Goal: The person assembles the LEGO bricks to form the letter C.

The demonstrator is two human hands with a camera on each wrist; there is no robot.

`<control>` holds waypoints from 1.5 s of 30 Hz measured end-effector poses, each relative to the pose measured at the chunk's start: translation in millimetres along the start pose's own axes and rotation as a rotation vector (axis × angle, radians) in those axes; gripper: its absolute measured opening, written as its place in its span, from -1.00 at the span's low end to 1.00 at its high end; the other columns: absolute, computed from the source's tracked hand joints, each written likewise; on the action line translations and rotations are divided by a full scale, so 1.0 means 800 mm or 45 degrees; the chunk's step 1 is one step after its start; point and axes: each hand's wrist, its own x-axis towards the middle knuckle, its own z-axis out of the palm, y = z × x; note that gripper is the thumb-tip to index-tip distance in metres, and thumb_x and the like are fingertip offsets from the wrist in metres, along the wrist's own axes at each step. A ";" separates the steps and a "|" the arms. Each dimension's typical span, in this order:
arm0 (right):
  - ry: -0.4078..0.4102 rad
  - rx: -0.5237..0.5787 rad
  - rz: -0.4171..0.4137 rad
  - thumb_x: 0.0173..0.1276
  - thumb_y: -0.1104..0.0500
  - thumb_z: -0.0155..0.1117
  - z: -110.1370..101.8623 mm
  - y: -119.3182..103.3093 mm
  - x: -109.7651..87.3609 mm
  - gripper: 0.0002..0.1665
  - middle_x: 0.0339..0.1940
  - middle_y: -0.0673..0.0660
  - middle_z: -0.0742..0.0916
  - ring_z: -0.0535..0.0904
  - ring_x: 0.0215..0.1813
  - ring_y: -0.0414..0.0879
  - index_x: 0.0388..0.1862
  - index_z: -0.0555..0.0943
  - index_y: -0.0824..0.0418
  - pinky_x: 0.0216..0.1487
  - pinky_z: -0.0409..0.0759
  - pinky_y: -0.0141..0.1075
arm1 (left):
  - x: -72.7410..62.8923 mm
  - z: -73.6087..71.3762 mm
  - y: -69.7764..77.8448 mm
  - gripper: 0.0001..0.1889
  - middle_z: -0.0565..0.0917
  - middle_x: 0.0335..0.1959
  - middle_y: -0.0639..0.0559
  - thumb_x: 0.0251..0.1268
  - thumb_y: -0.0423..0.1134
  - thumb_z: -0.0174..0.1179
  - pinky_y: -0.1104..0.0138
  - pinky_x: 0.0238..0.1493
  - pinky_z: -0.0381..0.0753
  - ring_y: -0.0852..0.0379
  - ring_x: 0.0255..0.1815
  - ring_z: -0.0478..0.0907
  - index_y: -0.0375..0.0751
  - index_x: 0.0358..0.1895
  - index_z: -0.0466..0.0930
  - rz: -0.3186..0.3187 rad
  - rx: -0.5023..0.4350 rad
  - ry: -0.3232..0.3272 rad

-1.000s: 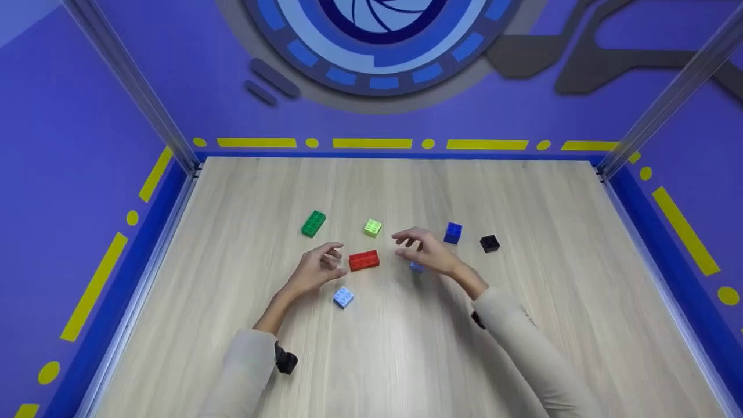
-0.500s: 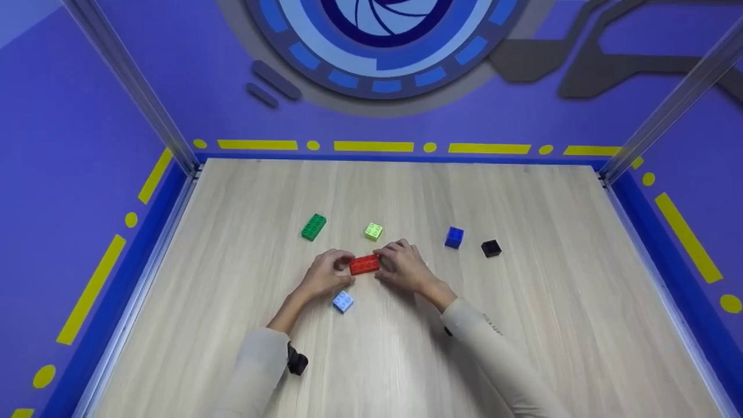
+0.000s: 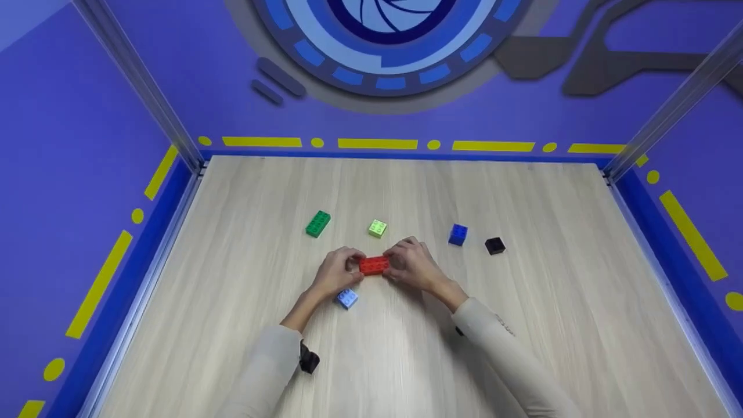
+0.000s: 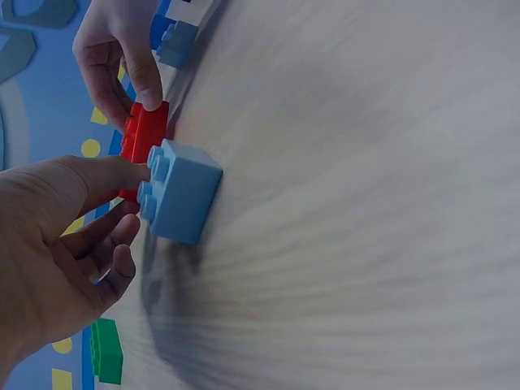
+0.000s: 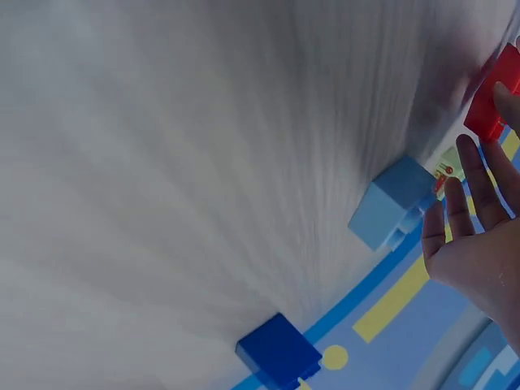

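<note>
A long red toy brick [image 3: 374, 266] lies crosswise between my two hands, studs upward. My left hand [image 3: 338, 271] pinches its left end, thumb on the near side and fingers on the far side. At the other end my right hand [image 3: 417, 268] grips it the same way, with the thumb [image 5: 507, 101] against its side in the right wrist view. Just below the left hand sits a light blue brick [image 3: 347, 298]. Another light blue brick [image 5: 392, 203] stands near the right hand's fingers in the right wrist view; in the head view that hand hides it.
Farther back on the wooden table [image 3: 278, 186] are a long green brick [image 3: 318, 224] and a lime brick [image 3: 377, 228]. To the right lie a dark blue brick [image 3: 458, 234] and a black brick [image 3: 495, 245]. Purple-blue panels wall the back and sides.
My right hand has come in leftward to the red brick's right end. The left hand has closed in on the other end, and the brick has shifted slightly right.
</note>
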 end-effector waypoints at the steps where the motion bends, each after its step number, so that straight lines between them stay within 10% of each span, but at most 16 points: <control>1: 0.015 -0.002 -0.014 0.28 0.02 0.52 -0.002 0.000 -0.005 -0.57 0.04 0.16 0.77 0.50 0.25 0.14 0.06 0.72 0.18 0.30 0.39 0.15 | -0.001 0.002 0.002 -0.64 0.72 -0.07 -0.14 0.12 -0.48 0.39 0.28 -0.14 0.52 0.00 -0.16 0.58 -0.27 0.03 0.70 0.021 0.006 -0.003; 11: 0.147 -0.051 -0.162 0.14 0.04 0.61 -0.010 0.010 -0.059 -0.60 0.11 0.15 0.72 0.48 0.26 0.17 -0.08 0.74 0.15 0.28 0.39 0.16 | -0.009 0.024 0.024 -0.71 0.77 -0.15 -0.08 0.04 -0.41 0.47 0.10 -0.01 0.57 -0.04 -0.11 0.59 -0.23 -0.10 0.73 0.257 0.196 -0.012; 29: 0.181 -0.073 -0.221 0.20 0.01 0.57 -0.006 0.023 -0.100 -0.58 0.11 0.10 0.73 0.53 0.25 0.08 0.01 0.74 0.12 0.23 0.38 0.06 | -0.026 0.047 0.027 -0.69 0.78 -0.17 -0.01 0.05 -0.28 0.50 0.17 -0.06 0.48 0.01 -0.12 0.61 -0.16 -0.09 0.73 0.291 0.231 -0.116; 36: 0.383 0.100 -0.039 0.28 0.24 0.49 -0.008 0.034 -0.094 -0.64 0.01 0.14 0.69 0.61 0.10 0.03 0.05 0.69 0.25 0.19 0.58 -0.04 | -0.028 0.054 0.029 -0.68 0.78 -0.15 -0.04 0.08 -0.30 0.49 0.13 -0.01 0.54 -0.01 -0.11 0.62 -0.18 -0.06 0.72 0.306 0.203 -0.128; 45: 0.367 0.147 0.163 0.21 0.20 0.56 -0.010 0.050 -0.078 -0.37 0.16 0.30 0.64 0.56 0.25 0.22 0.24 0.59 0.34 0.35 0.47 0.11 | -0.022 0.063 0.038 -0.69 0.74 -0.09 -0.06 0.14 -0.34 0.45 0.13 0.08 0.57 0.01 -0.04 0.61 -0.19 -0.02 0.70 0.239 0.155 -0.148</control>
